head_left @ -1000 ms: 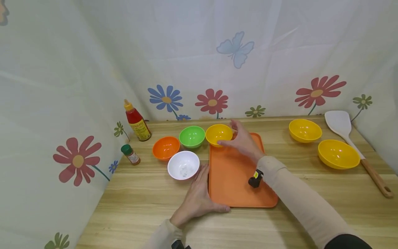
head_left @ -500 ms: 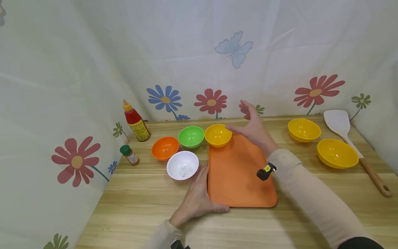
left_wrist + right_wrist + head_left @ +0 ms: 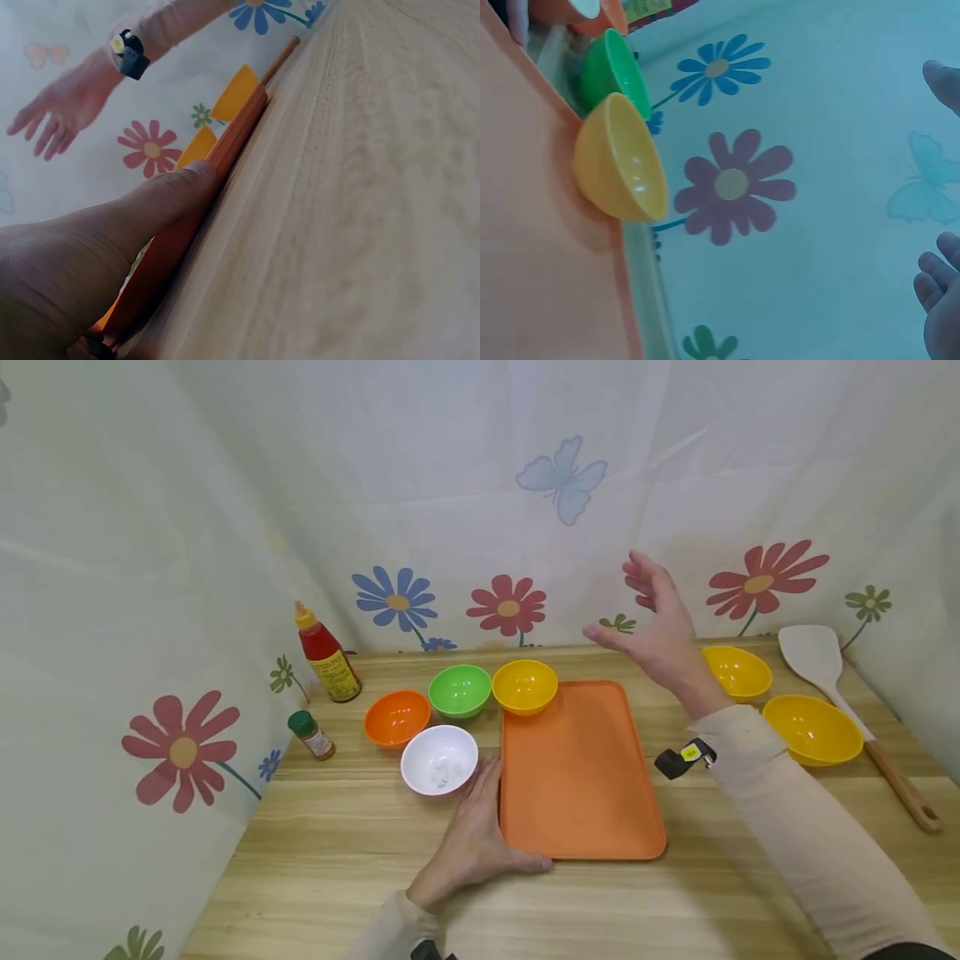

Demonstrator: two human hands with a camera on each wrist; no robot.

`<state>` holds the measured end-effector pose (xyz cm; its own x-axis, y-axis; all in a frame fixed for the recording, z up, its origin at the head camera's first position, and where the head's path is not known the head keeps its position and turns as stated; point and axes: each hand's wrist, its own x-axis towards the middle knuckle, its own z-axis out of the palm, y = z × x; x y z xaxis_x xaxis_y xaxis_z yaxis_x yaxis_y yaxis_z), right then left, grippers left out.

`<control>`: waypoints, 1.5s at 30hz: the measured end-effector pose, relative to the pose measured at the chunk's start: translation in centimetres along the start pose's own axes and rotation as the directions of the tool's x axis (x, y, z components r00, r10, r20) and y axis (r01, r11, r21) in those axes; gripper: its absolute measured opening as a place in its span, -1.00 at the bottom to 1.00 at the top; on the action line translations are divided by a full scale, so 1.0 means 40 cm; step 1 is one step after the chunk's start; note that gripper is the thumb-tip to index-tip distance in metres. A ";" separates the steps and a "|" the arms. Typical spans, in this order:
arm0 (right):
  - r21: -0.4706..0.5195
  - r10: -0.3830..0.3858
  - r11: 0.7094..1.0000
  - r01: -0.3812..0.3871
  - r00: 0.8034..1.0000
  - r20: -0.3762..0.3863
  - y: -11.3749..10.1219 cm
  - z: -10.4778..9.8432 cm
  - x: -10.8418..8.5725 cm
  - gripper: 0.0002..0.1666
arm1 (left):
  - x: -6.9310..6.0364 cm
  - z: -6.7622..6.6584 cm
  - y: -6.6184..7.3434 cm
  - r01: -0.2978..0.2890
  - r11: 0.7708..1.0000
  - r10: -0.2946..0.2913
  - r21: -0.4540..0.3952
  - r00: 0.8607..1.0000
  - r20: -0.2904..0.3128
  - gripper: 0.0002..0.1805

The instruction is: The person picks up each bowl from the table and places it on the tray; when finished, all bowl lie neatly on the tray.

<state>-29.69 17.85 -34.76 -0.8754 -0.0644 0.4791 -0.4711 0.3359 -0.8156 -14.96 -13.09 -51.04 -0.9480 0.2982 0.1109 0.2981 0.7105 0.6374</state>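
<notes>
An orange tray (image 3: pixel 581 777) lies flat on the table. My left hand (image 3: pixel 468 839) rests at its near left corner, fingers along the left side and thumb (image 3: pixel 176 191) against the near edge. At the tray's far left corner sits a yellow bowl (image 3: pixel 525 687). My right hand (image 3: pixel 663 635) is in the air to the right of that bowl, holding nothing, thumb and fingers spread apart. Left of the tray stand a green bowl (image 3: pixel 461 692), an orange bowl (image 3: pixel 397 720) and a white bowl (image 3: pixel 439 761), the white one close to my left fingers.
Two more yellow bowls, one farther back (image 3: pixel 738 675) and one nearer (image 3: pixel 812 731), stand at the right beside a white spatula (image 3: pixel 892 777) with a wooden handle. A red sauce bottle (image 3: pixel 330 660) and a green-capped jar (image 3: pixel 313 737) stand at the left. A flowered cloth hangs behind.
My right hand has let go of the yellow bowl at the tray's far left corner and moved up and to the right. The bowl stays there. My left hand has not moved.
</notes>
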 end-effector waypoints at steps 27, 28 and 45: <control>-0.037 0.060 0.997 -0.072 0.963 -0.263 -0.075 -0.314 -0.037 0.16 | -0.005 -0.002 0.004 0.010 1.000 -0.010 -0.011 1.000 0.005 0.78; -0.047 0.065 0.996 -0.081 0.958 -0.278 -0.075 -0.324 -0.042 0.15 | -0.005 -0.002 0.004 0.008 1.000 -0.008 -0.010 1.000 0.005 0.78; -0.190 0.216 0.935 -0.298 0.907 -0.361 0.067 -0.421 -0.195 0.10 | 0.002 0.004 -0.005 -0.027 1.000 0.027 0.012 1.000 -0.001 0.78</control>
<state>-22.31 35.08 -35.20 -0.8568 0.3534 0.3756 -0.1587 0.5122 -0.8441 -15.07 -13.10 -51.30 -0.9397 0.3167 0.1291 0.3251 0.7101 0.6246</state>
